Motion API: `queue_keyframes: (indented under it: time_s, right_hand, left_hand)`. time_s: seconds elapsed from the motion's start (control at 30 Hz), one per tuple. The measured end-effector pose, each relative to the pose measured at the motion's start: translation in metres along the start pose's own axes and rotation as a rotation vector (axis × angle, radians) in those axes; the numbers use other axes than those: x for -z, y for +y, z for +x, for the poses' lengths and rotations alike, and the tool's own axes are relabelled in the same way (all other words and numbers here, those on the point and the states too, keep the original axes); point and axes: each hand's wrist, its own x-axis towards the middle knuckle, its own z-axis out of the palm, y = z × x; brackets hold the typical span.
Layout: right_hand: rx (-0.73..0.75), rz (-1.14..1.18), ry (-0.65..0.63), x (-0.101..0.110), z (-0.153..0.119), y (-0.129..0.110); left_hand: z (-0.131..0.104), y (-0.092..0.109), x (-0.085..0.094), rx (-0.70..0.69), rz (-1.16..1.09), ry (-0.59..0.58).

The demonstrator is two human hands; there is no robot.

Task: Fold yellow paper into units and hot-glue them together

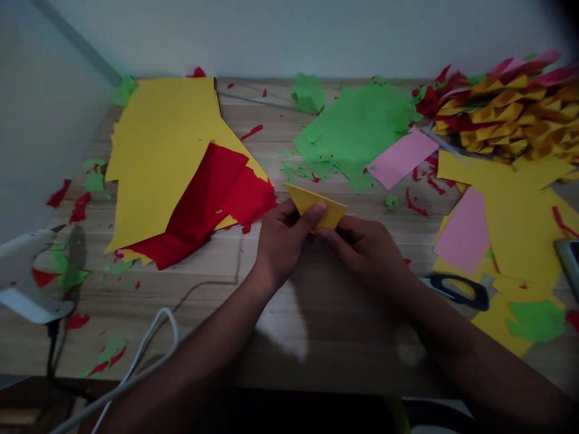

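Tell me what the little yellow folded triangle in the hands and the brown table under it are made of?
The little yellow folded triangle, pinched by the left hand and right hand, looks like thin matte craft paper: it holds sharp creases and flat edges. The brown table looks like wood or a wood-look laminate, with plank lines and pale grain; which one cannot be told.

Matt yellow paper piece point(316, 208); wood-grain table point(271, 301); glossy white plastic glue gun point(27, 271).
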Motion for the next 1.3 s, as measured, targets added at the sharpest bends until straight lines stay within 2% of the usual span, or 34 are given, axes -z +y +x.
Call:
queue_keyframes:
  time_s: [0.23, 0.4, 0.53, 0.63, 0.73, 0.87, 0.93, 1.07, 1.23, 1.3]
  right_hand:
    - [0.0, 0.015, 0.145, 0.0044, -0.0032, -0.0069]
    - [-0.025, 0.17, 0.176, 0.0035, -0.0033, -0.0084]
    - [-0.058, 0.239, 0.214, 0.0037, -0.0016, -0.0087]
    - [-0.124, 0.268, 0.279, 0.004, -0.0022, -0.0063]
    - [-0.147, 0.285, 0.302, 0.0037, -0.0036, -0.0037]
    - [-0.163, 0.296, 0.249, 0.0038, -0.0041, -0.0052]
    - [-0.193, 0.381, 0.167, 0.0043, -0.0032, -0.0068]
    - [-0.244, 0.586, -0.018, 0.0059, 0.0007, -0.0062]
    - [-0.259, 0.529, 0.061, 0.0051, 0.004, -0.0017]
    - [-0.23, 0.516, 0.037, 0.0038, 0.0033, -0.0017]
  left_hand:
    - [0.0002, 0.0, 0.0025, 0.053, -0.043, -0.116]
    - [-0.0022, 0.0026, 0.0012, -0.048, 0.074, -0.224]
    - [-0.0047, 0.0066, 0.0014, -0.13, 0.165, -0.222]
    - [-0.0057, 0.0076, 0.0017, -0.121, 0.175, -0.235]
    - [-0.0052, 0.005, 0.0018, -0.081, 0.069, -0.229]
    - [-0.0017, 0.0014, 0.0047, -0.029, -0.11, -0.123]
    - [0.0002, 0.0019, 0.0072, -0.015, -0.131, -0.093]
    - [0.0014, 0.0055, 0.0094, 0.024, -0.19, -0.109]
    - [0.0013, 0.007, 0.0051, 0.031, -0.201, -0.078]
    - [0.0013, 0.006, 0.0038, 0.019, -0.183, -0.065]
